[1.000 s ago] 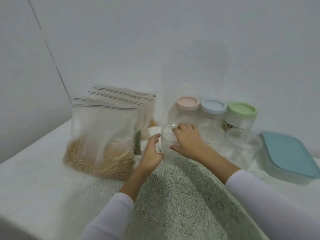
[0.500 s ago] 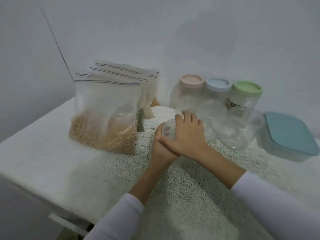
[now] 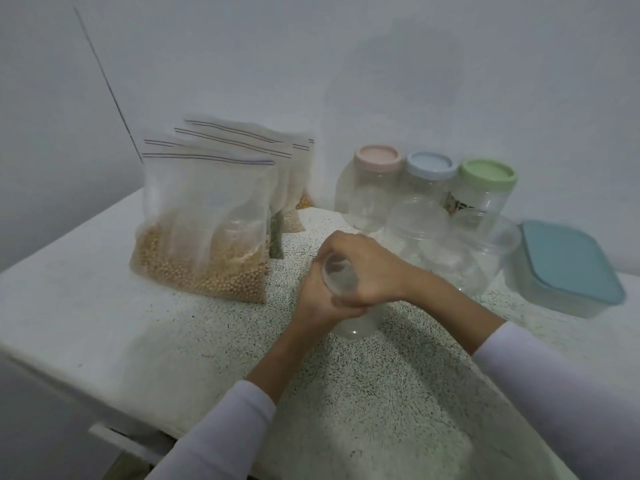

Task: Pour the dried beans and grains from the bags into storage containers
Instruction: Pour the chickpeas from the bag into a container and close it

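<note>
A small clear plastic jar point(image 3: 356, 323) stands on the speckled table point(image 3: 381, 393) in front of me. My left hand point(image 3: 317, 299) grips its side. My right hand point(image 3: 367, 268) curls over its clear lid point(image 3: 337, 277) from above. To the left stands a zip bag of yellow beans point(image 3: 201, 237), with several more zip bags point(image 3: 284, 188) of grains lined up behind it.
Three clear jars with a pink lid point(image 3: 379, 157), a blue lid point(image 3: 431, 165) and a green lid point(image 3: 488, 174) stand by the wall. Clear round tubs point(image 3: 467, 251) sit before them. A rectangular box with a teal lid point(image 3: 571, 265) lies at right. The table's edge runs along the left.
Both hands have brought the small clear jar from beside the other containers toward me, to the middle of the table. The camera now looks further down.
</note>
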Demonstrator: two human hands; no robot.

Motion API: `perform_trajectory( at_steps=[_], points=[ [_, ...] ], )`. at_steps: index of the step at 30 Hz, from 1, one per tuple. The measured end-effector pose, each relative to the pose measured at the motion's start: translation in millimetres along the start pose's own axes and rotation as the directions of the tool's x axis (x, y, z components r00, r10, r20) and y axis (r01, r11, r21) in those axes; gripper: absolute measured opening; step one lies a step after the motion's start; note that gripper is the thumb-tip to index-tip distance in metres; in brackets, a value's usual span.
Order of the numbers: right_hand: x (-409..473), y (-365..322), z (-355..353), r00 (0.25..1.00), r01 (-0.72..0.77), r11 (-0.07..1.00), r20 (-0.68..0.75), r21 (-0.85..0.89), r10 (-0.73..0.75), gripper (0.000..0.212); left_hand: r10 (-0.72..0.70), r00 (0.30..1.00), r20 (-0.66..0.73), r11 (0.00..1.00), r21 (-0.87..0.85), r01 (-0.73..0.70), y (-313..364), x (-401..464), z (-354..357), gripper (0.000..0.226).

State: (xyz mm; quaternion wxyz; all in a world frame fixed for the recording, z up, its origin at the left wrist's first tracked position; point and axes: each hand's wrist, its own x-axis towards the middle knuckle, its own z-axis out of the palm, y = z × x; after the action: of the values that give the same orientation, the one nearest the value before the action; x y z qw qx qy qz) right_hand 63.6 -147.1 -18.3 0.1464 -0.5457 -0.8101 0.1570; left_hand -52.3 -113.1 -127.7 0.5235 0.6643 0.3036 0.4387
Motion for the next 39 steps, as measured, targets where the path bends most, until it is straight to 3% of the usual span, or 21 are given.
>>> perform_trajectory(
  at_steps=[2,3,4,5,6,7,8,9,12,15,17,19,21,24,28,31,35,39],
  points=[
    [1.9,-9.6,-7.1,1.000,-0.005,0.942,0.010,0.336,0.002,0.038,0.018,1.000,0.015,1.000,-0.003,-0.018,0.7,-1.9,-0.4,0.091],
    [2.7,-13.2,-9.6,0.999,-0.015,0.907,-0.021,0.421,0.026,0.026,0.019,1.000,0.022,1.000,-0.002,-0.019,4.2,-2.3,0.2,0.091],
    [3.7,-16.2,-12.4,0.994,-0.029,0.915,-0.084,0.402,0.068,0.025,0.019,0.999,0.034,1.000,0.002,-0.019,4.9,-2.2,0.9,0.091],
    [5.6,-16.6,-15.3,0.983,-0.068,0.978,-0.152,0.199,0.100,0.035,0.021,0.999,0.044,1.000,0.005,-0.022,4.0,-1.5,1.5,0.090],
    [7.7,-16.0,-15.3,0.984,-0.138,0.983,-0.129,-0.121,0.122,0.055,0.017,0.998,0.054,1.000,0.009,-0.017,3.2,-1.6,1.7,0.089],
    [8.5,-15.3,-13.3,0.978,-0.208,0.902,-0.067,-0.378,0.198,0.073,-0.002,0.998,0.065,1.000,-0.004,0.002,3.1,-1.4,1.9,0.090],
    [9.4,-12.9,-10.7,0.965,-0.231,0.835,-0.009,-0.500,0.262,0.082,-0.025,0.998,0.065,1.000,-0.010,0.026,1.7,-1.4,1.7,0.092],
    [10.2,-10.8,-9.1,0.957,-0.215,0.825,0.057,-0.522,0.285,0.083,-0.037,0.998,0.057,0.999,-0.005,0.038,0.1,-0.9,1.0,0.094],
    [11.6,-8.2,-17.2,0.958,-0.032,0.946,0.261,-0.322,0.121,0.071,-0.037,0.997,0.067,0.998,0.060,0.033,-1.6,4.1,1.3,0.102],
    [11.2,-7.5,-22.1,0.963,-0.011,0.985,0.262,-0.175,0.057,0.062,-0.033,0.997,0.066,0.998,0.055,0.030,4.9,4.1,3.3,0.095],
    [9.7,-5.9,-20.7,0.974,-0.072,0.936,0.178,-0.345,0.140,0.073,-0.037,0.997,0.062,0.999,-0.002,0.037,6.3,1.4,3.0,0.094],
    [10.1,-6.9,-19.6,0.931,-0.199,0.845,0.174,-0.497,0.321,0.094,-0.041,0.997,0.060,0.998,-0.040,0.044,7.0,-2.5,1.7,0.097],
    [12.9,-8.4,-20.6,0.889,-0.273,0.840,0.210,-0.469,0.407,0.098,-0.061,0.995,0.079,0.997,-0.038,0.064,6.7,-3.4,0.8,0.103],
    [17.6,-6.8,-24.1,0.902,-0.209,0.871,0.258,-0.445,0.348,0.091,-0.076,0.994,0.084,0.997,-0.013,0.078,6.7,-3.9,-0.4,0.102],
    [16.3,2.4,-26.9,0.922,-0.101,0.931,0.318,-0.349,0.220,0.086,-0.087,0.995,0.051,0.995,0.047,0.085,9.2,0.0,0.7,0.095],
    [11.0,5.0,-27.7,0.945,-0.045,0.988,0.314,-0.149,0.090,0.081,-0.099,0.991,0.093,0.993,0.072,0.092,7.7,1.8,-3.5,0.102],
    [4.5,5.7,-47.2,0.994,-0.019,0.988,0.109,0.154,0.002,0.075,-0.153,0.971,0.184,0.983,0.129,0.130,14.4,1.2,-17.2,0.105],
    [-19.5,18.0,-58.1,0.969,0.024,0.880,-0.228,0.474,0.096,0.079,-0.138,0.990,0.026,0.979,0.158,0.132,19.0,-0.9,-22.4,0.106]
  ],
)
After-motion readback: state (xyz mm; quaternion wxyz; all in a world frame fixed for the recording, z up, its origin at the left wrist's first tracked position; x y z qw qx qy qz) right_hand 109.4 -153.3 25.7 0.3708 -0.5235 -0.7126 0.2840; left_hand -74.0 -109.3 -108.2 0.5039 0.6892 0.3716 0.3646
